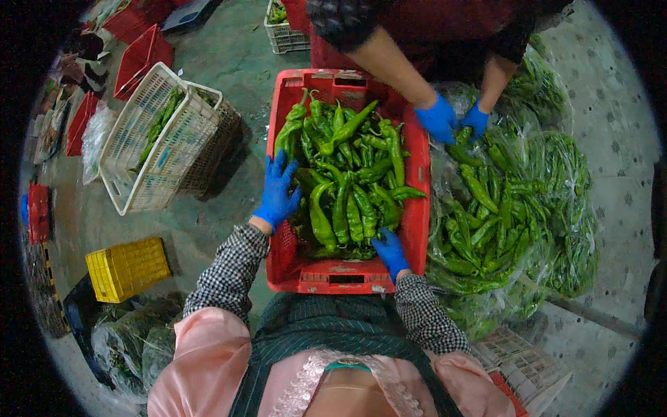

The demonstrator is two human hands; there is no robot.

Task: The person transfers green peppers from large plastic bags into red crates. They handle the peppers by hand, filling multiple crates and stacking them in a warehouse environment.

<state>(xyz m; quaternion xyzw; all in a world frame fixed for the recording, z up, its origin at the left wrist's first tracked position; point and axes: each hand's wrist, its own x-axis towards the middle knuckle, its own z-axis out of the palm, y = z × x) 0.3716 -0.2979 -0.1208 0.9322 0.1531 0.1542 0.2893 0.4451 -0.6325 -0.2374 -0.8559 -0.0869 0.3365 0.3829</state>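
Note:
A red plastic crate [346,284] stands in front of me, filled with long green peppers [354,211]. Several of them lie side by side near the crate's near end. My left hand [278,190], in a blue glove, is at the crate's left side with its fingers spread against the outer peppers, holding none. My right hand [392,254], gloved the same way, is inside the near right corner by the lower ends of the peppers. Its fingertips are partly hidden there, so whether it grips one is unclear.
Across the crate, a co-worker's blue-gloved hands [453,122] hold a pepper over an open plastic bag of peppers [490,229]. White crates [161,140] stand at left, near a yellow crate [127,268]. Filled bags [133,349] lie at lower left.

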